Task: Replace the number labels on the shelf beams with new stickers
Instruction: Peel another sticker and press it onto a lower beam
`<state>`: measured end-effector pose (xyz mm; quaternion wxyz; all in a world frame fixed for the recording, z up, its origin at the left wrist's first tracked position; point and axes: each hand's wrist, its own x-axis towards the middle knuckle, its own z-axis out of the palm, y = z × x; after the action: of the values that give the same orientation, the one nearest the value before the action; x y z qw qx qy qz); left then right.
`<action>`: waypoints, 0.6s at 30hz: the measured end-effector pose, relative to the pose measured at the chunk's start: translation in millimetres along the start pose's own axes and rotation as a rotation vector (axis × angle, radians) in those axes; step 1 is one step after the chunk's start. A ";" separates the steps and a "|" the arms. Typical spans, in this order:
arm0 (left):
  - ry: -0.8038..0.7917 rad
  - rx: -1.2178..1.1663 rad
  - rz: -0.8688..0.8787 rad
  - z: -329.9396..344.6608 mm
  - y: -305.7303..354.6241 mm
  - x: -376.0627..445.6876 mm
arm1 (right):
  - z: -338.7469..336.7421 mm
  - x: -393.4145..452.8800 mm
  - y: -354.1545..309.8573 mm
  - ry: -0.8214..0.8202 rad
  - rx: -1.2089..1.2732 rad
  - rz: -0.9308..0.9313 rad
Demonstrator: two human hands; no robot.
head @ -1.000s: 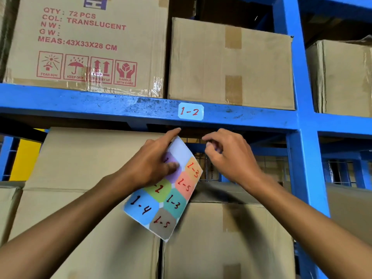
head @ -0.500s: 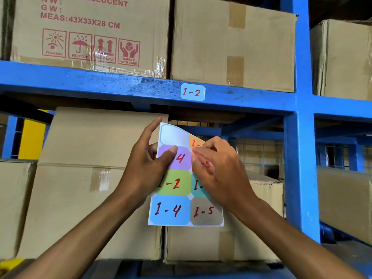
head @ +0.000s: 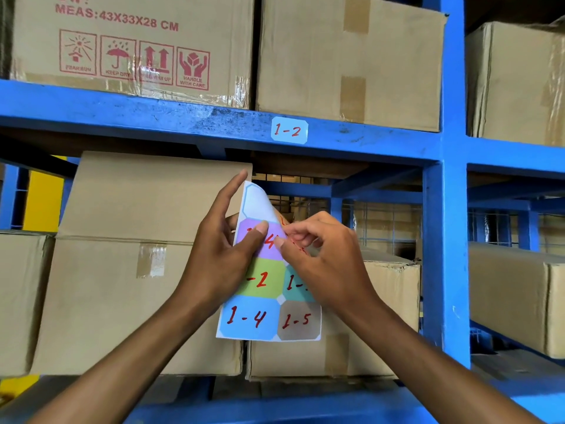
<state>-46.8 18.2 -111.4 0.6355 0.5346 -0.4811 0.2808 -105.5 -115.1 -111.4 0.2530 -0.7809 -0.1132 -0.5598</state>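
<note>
One pale-blue "1-2" label (head: 289, 130) was found on the blue steel shelf beam (head: 122, 113), while the multicoloured sticker sheet (head: 269, 319) below was gripped by the left hand (head: 220, 255) and an orange sticker pinched, apparently mid-peel, by the right hand (head: 324, 258); remaining beams were judged outstanding.

A blue painted steel rack (head: 444, 209) filled the view, its scuffed horizontal beam (head: 153, 117) carrying brown cardboard cartons (head: 348, 59), one printed with red handling symbols (head: 134, 61). More taped cartons (head: 122, 270) sat on the level below. Wire mesh (head: 388, 221) showed behind, and a yellow panel (head: 42, 194) stood at the left edge.
</note>
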 end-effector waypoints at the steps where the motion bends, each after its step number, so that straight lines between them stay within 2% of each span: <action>1: -0.001 0.000 -0.002 -0.2 -0.2 -0.5 | 0.4 -0.4 -0.5 -0.001 0.002 0.007; 9: -0.023 -0.108 -0.086 -4.3 -6.8 -4.0 | -0.1 -1.9 -4.2 -0.020 0.076 0.051; 18: -0.005 -0.025 -0.060 -4.6 -6.1 -7.6 | -7.3 -2.6 -7.0 -0.138 0.197 0.173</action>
<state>-42.9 22.1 -120.7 0.6492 0.5416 -0.4697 0.2543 -115.6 -112.7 -110.1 0.3671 -0.7958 -0.1168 -0.4672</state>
